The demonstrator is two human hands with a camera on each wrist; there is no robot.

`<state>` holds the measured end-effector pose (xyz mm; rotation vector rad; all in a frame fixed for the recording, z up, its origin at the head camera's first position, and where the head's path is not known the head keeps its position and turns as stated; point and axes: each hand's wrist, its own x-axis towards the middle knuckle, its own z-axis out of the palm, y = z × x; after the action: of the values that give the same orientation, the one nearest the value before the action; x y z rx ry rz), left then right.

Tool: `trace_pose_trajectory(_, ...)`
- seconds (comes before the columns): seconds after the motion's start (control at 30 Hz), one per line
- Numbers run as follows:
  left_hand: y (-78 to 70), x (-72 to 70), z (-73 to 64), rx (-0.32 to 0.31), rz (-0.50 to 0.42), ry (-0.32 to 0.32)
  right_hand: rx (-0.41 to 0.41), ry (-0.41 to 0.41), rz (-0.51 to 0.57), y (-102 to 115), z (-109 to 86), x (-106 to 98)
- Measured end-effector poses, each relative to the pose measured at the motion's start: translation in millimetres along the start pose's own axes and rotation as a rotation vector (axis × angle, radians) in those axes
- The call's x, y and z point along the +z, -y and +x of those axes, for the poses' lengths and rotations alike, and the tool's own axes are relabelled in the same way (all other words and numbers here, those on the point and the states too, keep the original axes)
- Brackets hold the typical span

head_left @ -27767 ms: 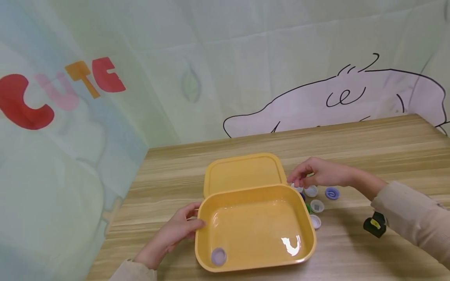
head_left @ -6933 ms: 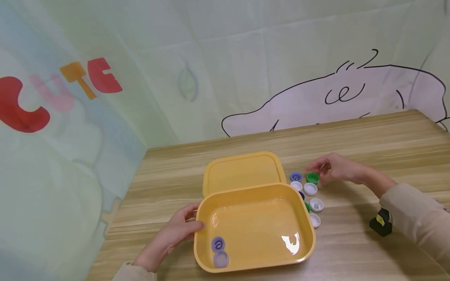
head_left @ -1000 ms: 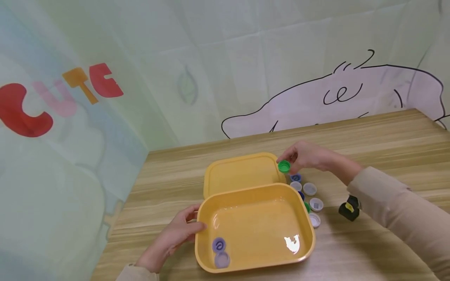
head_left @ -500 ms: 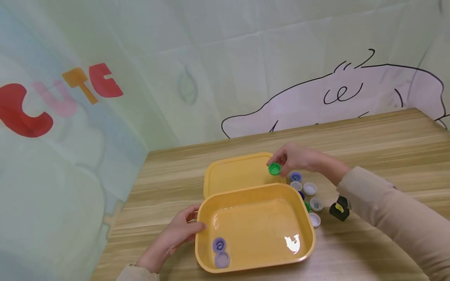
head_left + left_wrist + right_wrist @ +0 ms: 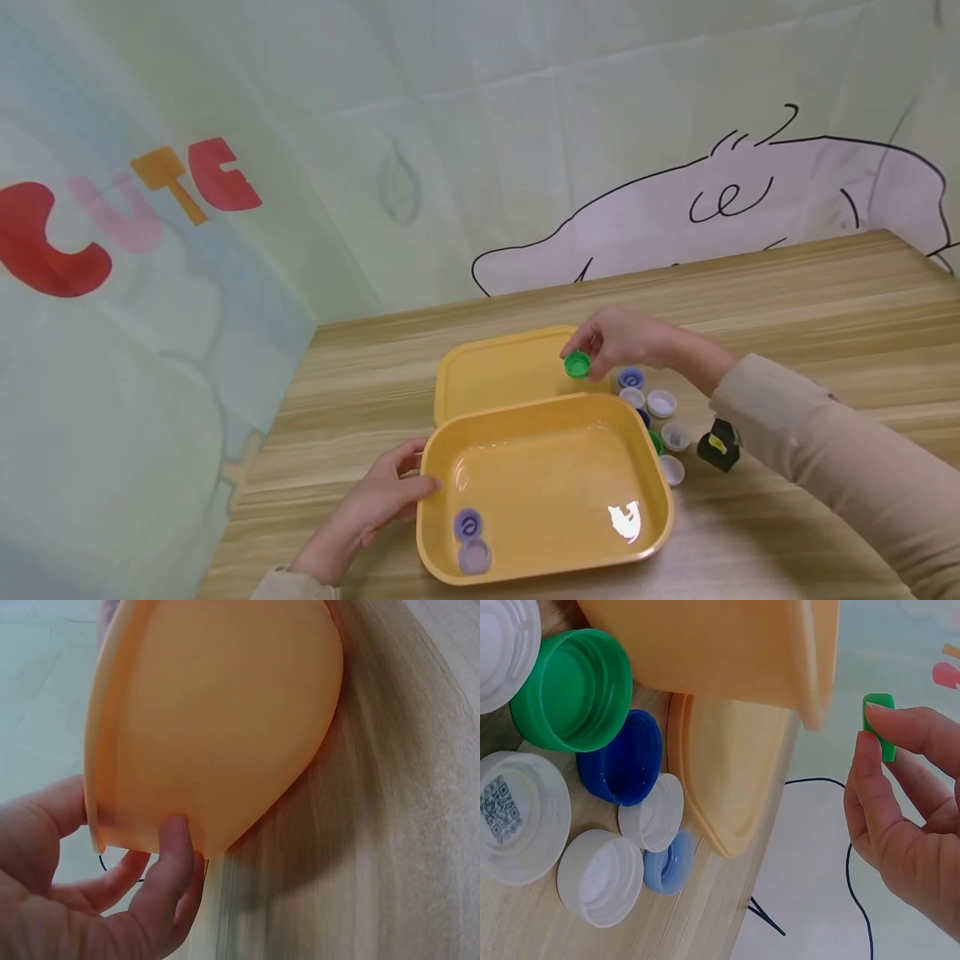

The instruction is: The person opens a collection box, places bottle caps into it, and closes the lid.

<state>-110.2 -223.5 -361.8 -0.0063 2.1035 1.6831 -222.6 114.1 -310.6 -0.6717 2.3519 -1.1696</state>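
Note:
My right hand (image 5: 618,335) pinches a green bottle cap (image 5: 577,365) between thumb and fingers, above the yellow lid (image 5: 495,375) behind the box. In the right wrist view the held cap (image 5: 880,726) shows edge-on at the fingertips. My left hand (image 5: 382,496) grips the left wall of the yellow plastic box (image 5: 547,572), thumb over the rim. The left wrist view shows its fingers (image 5: 174,851) against the box's outer side. Inside the box, at its near left corner, lie a purple cap with a swirl (image 5: 467,524) and a pale cap (image 5: 474,557).
Right of the box several bottle caps lie on the wooden table: a green cap (image 5: 574,690), a dark blue cap (image 5: 622,759), a light blue cap (image 5: 669,864) and white ones, one with a printed code (image 5: 517,817). A black object with a yellow mark (image 5: 718,445) sits near the right sleeve.
The right hand picked up the green cap from the table and carried it left over the lid. Earlier, the swirl-marked purple cap joined the pale one in the box. The left hand stays put.

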Motion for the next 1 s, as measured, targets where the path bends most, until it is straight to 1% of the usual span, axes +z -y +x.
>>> trace_pose_trajectory(0.3,-0.3,0.2,-0.1,-0.005,-0.003,0.001,-0.030,0.031,0.026,2.6,4.7,6.5)
trace_pose_trajectory(0.4,-0.4,0.5,-0.2,-0.009,-0.005,0.000,-0.042,0.040,0.016,3.9,6.0,8.4)
trace_pose_trajectory(0.8,-0.7,0.6,-0.7,-0.005,-0.008,0.000,-0.044,0.065,0.001,12.9,11.8,15.2)
trace_pose_trajectory(1.0,-0.2,0.3,-1.2,0.001,-0.009,0.001,-0.048,0.084,0.017,16.1,15.6,21.6)
